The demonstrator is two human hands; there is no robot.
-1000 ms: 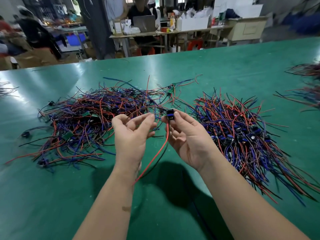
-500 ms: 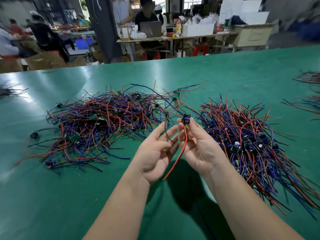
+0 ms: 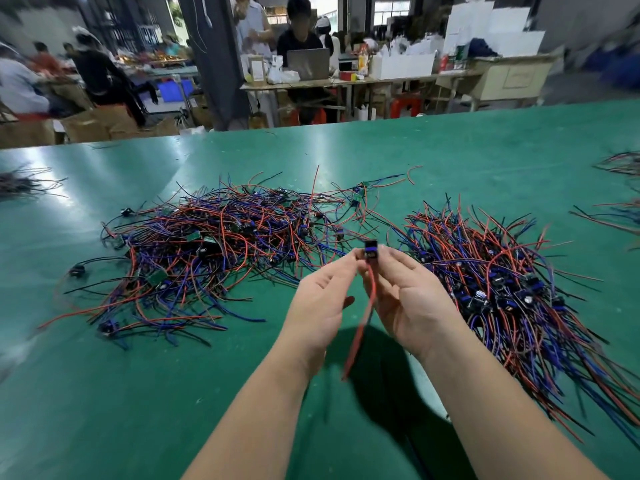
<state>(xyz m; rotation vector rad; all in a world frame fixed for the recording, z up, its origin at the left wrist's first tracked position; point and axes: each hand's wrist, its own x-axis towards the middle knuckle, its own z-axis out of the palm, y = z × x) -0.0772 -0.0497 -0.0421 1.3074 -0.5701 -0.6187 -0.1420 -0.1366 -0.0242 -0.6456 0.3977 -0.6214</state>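
A small black and blue module (image 3: 371,250) with a red wire (image 3: 362,327) hanging from it is held up over the green table (image 3: 138,393). My right hand (image 3: 408,299) pinches the module between thumb and fingertips. My left hand (image 3: 320,303) faces it, fingers nearly straight, with the fingertips touching the module's left side. A tangled pile of red, blue and black wires (image 3: 214,251) lies to the left. To the right lies a second pile of wired modules (image 3: 502,282), more neatly aligned.
More wire bundles lie at the table's right edge (image 3: 616,188) and far left (image 3: 20,183). Beyond the table's far edge are work desks, a laptop (image 3: 308,64), boxes and several people.
Both hands have drifted rightward with the module. My left hand opened from curled fingers and closed in until its fingertips meet the module. The red wire hangs straighter.
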